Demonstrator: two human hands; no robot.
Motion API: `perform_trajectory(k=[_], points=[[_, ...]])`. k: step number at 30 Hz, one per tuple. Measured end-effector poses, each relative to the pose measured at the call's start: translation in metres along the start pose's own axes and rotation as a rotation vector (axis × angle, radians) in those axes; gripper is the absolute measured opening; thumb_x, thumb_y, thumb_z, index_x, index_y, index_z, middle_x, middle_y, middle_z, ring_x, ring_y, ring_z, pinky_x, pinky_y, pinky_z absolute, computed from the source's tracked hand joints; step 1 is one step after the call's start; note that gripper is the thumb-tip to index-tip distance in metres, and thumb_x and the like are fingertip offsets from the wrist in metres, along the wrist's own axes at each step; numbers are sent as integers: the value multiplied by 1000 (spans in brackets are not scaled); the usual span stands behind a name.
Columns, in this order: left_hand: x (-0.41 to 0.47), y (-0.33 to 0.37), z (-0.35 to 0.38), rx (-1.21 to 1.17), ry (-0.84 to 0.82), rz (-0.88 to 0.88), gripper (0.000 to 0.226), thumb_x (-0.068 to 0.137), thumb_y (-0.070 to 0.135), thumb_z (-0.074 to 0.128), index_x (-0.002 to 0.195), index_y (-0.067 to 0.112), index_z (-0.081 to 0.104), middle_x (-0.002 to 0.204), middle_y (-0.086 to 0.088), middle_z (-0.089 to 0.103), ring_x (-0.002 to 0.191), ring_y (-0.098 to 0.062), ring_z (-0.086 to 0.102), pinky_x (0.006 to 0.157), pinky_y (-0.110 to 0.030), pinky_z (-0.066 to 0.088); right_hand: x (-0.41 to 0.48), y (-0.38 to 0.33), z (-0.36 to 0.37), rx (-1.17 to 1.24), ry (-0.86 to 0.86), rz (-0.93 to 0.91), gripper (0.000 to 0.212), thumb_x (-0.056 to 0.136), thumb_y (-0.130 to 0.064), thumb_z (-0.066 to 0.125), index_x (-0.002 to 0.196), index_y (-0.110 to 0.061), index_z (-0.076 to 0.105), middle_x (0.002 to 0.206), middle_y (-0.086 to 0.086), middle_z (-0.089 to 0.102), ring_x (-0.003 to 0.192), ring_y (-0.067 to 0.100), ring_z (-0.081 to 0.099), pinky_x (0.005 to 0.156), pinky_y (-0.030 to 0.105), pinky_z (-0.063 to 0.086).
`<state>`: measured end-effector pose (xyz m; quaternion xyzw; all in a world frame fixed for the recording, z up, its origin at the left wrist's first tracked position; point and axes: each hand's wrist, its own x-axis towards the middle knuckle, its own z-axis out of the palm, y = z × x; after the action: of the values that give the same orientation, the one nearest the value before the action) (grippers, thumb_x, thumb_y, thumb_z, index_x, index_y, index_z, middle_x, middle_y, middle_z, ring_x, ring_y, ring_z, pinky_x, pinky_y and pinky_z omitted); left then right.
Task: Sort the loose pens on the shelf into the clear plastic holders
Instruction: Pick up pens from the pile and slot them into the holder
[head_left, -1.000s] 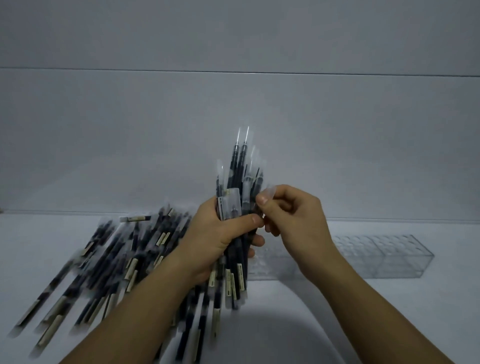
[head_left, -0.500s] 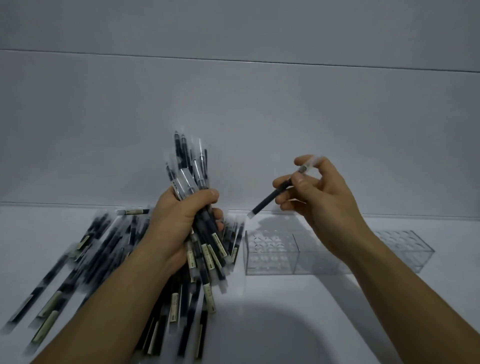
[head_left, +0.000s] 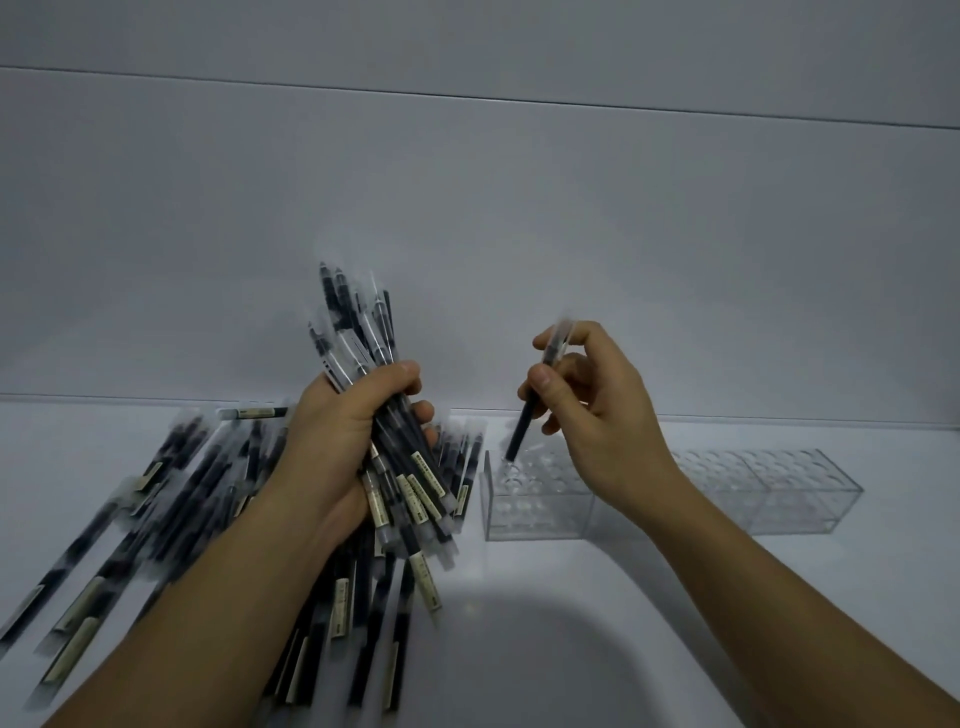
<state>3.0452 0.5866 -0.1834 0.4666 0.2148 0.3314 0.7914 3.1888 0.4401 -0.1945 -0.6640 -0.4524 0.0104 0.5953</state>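
Observation:
My left hand (head_left: 348, 436) grips a bundle of pens (head_left: 363, 338), dark and wrapped in clear sleeves, held upright above the shelf. My right hand (head_left: 597, 415) pinches a single pen (head_left: 522, 428) between thumb and fingers, its tip pointing down just over the back left holes of the clear plastic holder (head_left: 537, 512). A second clear holder (head_left: 769, 493) stands against the first one's right side. Several loose pens (head_left: 171, 499) lie spread over the white shelf on the left, partly hidden by my left forearm.
The white shelf (head_left: 519, 623) runs back to a plain grey wall (head_left: 519, 234). One pen (head_left: 252, 413) lies crosswise at the back of the pile. My shadow falls on the shelf between my arms.
My right hand pulled one pen out of the bundle, carried it right, and now tilts it tip down over the left holder. The bundle in my left hand moved left and lower.

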Motion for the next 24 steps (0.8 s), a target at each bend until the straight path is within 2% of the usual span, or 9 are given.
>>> perform_trajectory(k=[4,7,11,16,18,20,22,24], points=[[1,0,-2,1,-31,-18,15,86,17,71,89,4,64,74,-9,63,59,-17,65,54,-29,57,-5,3,0,-106,-106,-62,20,102,-15,63,113,-30,58,84,-1,70,86,16,72,74,30,59],[0,-1,-3,7,-40,-20,17,84,20,72,89,5,64,74,-8,63,59,-17,66,55,-29,57,-7,5,0,-205,-155,-107,18,101,-14,65,114,-25,59,85,-3,70,85,16,70,74,27,56],[-1,-1,-2,18,-37,-27,26,74,23,75,90,5,65,73,-7,64,58,-16,66,54,-28,57,-7,6,0,-207,-161,-75,15,99,-15,67,110,-23,60,81,-5,69,81,14,69,73,30,56],[0,-2,-2,35,-54,-36,33,69,26,75,91,5,64,73,-7,63,57,-16,66,53,-28,57,-9,8,4,-308,-190,-69,15,98,-22,69,110,-23,61,81,-16,66,83,9,65,72,29,53],[-1,-3,-2,35,-66,-38,33,69,27,75,92,5,64,74,-8,63,57,-16,66,53,-28,57,-9,4,-1,-399,-251,-20,28,95,-38,70,118,-31,56,88,-20,67,92,5,65,80,31,54],[0,-3,-3,38,-63,-29,33,70,27,75,93,5,65,76,-8,64,59,-16,66,54,-28,57,-8,1,-12,-465,-418,102,57,83,-56,77,130,-43,47,105,-20,67,105,0,62,88,25,51],[1,-3,-3,23,-44,-22,32,70,27,75,91,5,66,76,-8,64,60,-16,67,54,-28,57,-5,1,-25,-549,-557,173,74,72,-57,86,133,-46,46,112,-19,66,108,-2,60,90,20,48],[1,-4,-3,-14,-30,-29,30,69,27,75,88,6,65,76,-8,62,59,-16,66,55,-28,58,-2,3,-32,-624,-584,184,69,69,-50,91,127,-40,56,110,-19,66,104,-3,60,87,18,47]])
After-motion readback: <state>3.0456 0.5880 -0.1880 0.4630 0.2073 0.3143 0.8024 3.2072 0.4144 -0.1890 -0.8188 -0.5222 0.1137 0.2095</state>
